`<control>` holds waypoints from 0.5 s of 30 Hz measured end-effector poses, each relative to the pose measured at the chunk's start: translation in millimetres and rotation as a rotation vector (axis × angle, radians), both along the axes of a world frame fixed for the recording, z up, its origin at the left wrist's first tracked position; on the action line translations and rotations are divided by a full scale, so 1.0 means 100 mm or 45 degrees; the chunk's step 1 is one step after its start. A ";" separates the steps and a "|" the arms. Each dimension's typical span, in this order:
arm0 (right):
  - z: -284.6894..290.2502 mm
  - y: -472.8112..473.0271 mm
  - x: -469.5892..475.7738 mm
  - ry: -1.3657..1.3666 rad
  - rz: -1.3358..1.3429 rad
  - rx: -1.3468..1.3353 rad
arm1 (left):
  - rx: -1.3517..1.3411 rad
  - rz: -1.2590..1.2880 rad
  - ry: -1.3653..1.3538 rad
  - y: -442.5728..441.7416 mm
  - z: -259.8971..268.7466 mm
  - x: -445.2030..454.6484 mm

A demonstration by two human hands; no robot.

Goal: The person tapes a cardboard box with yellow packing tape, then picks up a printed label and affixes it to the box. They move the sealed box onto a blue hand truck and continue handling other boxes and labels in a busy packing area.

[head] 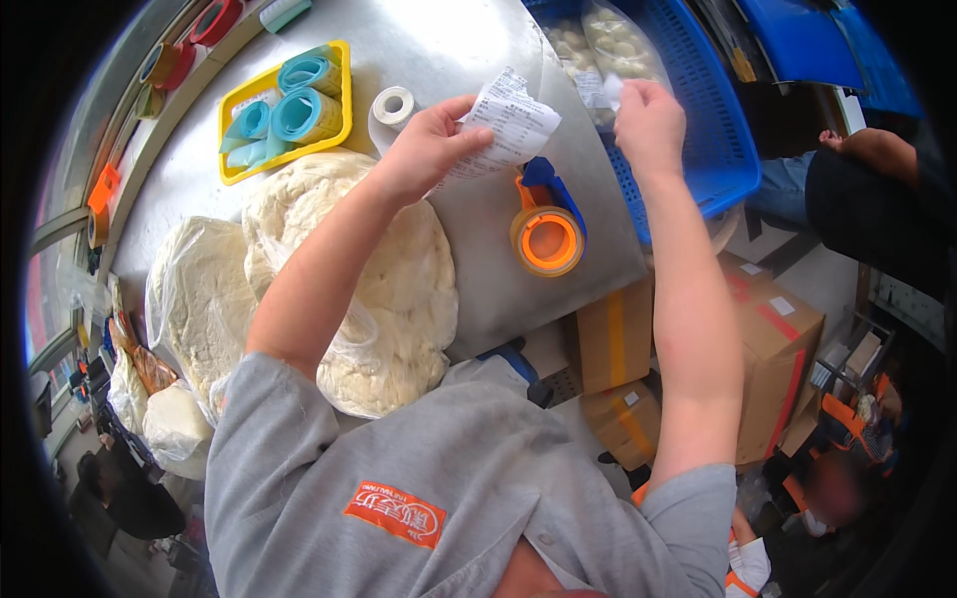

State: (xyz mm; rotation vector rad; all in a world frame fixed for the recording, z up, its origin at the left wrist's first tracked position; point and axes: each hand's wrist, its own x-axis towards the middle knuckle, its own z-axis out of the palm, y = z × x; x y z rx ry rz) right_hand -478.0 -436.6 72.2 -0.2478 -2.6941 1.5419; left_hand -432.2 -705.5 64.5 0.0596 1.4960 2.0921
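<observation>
My left hand [434,146] pinches a torn paper slip [512,119] with printed lines between thumb and fingers. My right hand [650,123] is closed on a small white piece of paper [613,91], apart from the slip. Just behind my left hand stands a roll of white paper [392,106]. Below the slip lies a tape dispenser [552,239] with an orange core and a blue part. Large clear bags of pale dough-like material [396,299] sit under and beside my left forearm.
A yellow tray [344,97] holds several rolls of teal sheet [303,116]. At the metal table's [478,321] right edge stands a blue plastic basket [718,134] with bags of pale round items [620,45]. Taped cardboard boxes [770,359] stand below right. Other people are nearby at both sides.
</observation>
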 end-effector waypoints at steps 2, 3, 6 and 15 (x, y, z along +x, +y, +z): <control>-0.22 -0.02 0.17 0.646 0.313 0.603 | -0.036 -0.017 0.032 0.01 0.01 -0.03; -0.23 -0.11 0.22 0.577 0.369 0.506 | -0.058 -0.011 0.039 -0.01 -0.01 -0.01; 0.20 -0.45 0.41 0.011 0.323 -0.038 | -0.107 -0.010 0.085 -0.04 -0.09 -0.04; -0.01 -0.36 0.15 -0.175 -0.335 -0.674 | -0.074 0.008 0.094 -0.02 -0.05 -0.11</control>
